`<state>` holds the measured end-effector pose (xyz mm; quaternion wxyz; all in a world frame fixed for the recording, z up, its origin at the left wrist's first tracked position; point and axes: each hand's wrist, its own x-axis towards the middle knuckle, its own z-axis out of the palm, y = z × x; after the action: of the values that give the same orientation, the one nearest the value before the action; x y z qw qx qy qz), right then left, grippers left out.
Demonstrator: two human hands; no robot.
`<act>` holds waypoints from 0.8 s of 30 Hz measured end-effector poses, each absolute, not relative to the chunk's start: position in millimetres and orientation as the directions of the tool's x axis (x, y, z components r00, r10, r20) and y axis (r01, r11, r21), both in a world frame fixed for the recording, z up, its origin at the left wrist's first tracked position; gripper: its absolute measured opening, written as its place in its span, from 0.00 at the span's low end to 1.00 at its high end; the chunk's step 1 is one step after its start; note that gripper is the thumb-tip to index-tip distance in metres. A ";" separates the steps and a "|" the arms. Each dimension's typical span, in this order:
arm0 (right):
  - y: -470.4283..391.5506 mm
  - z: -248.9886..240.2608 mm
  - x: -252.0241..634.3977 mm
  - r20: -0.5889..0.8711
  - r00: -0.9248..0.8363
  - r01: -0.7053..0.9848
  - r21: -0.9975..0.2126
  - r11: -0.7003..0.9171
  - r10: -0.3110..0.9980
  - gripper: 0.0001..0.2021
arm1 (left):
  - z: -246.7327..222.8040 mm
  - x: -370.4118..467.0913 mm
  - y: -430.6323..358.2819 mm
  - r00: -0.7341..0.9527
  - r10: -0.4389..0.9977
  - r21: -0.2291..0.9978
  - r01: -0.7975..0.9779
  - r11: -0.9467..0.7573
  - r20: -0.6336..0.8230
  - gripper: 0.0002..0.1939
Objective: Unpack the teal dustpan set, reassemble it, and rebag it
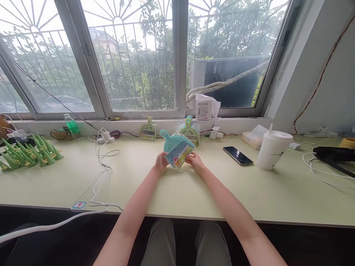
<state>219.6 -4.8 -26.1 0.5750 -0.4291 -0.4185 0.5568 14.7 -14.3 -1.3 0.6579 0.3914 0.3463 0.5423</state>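
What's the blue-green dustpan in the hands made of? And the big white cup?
The blue-green dustpan seems to be hard, smooth plastic: it has one even colour and rounded, moulded-looking edges. The white cup looks smooth and fairly matte, probably coated paper, though plastic is possible.

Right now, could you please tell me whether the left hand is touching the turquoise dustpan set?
Touching: the head view shows the left hand gripping the turquoise dustpan set at its left edge.
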 end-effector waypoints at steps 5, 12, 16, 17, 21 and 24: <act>-6.9 -24.2 222.1 0.035 0.069 -0.282 -0.958 0.053 0.997 0.12 | 2.4 14.1 -14.7 0.352 0.935 0.973 -0.198 0.121 -0.045 0.21; -7.2 -17.5 223.8 -0.009 0.185 -0.282 -0.958 0.045 0.983 0.11 | -8.7 13.2 -1.6 0.048 0.999 1.000 0.007 0.017 -0.018 0.24; -6.9 -15.3 225.7 0.011 0.167 -0.248 -0.967 0.053 0.986 0.12 | -13.5 5.1 5.2 -0.045 0.999 0.998 -0.068 -0.002 -0.001 0.19; -6.7 -15.1 226.7 0.016 0.160 -0.244 -0.968 0.055 0.987 0.12 | -13.2 2.4 5.6 -0.063 0.998 0.996 -0.087 -0.007 0.002 0.18; -6.5 -14.6 230.5 -0.005 0.160 -0.235 -0.971 0.033 0.987 0.11 | -10.5 -8.9 4.5 -0.119 0.993 0.994 -0.111 -0.008 -0.006 0.15; -8.8 -12.4 229.7 -0.015 0.147 -0.235 -0.972 0.021 0.989 0.09 | -9.5 -15.1 4.2 -0.171 0.985 0.991 -0.133 -0.015 -0.008 0.14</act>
<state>229.7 -8.8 -12.4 0.5922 -0.4718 -0.3994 0.5169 -15.1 4.2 -9.5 0.4866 0.4213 0.5059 0.5743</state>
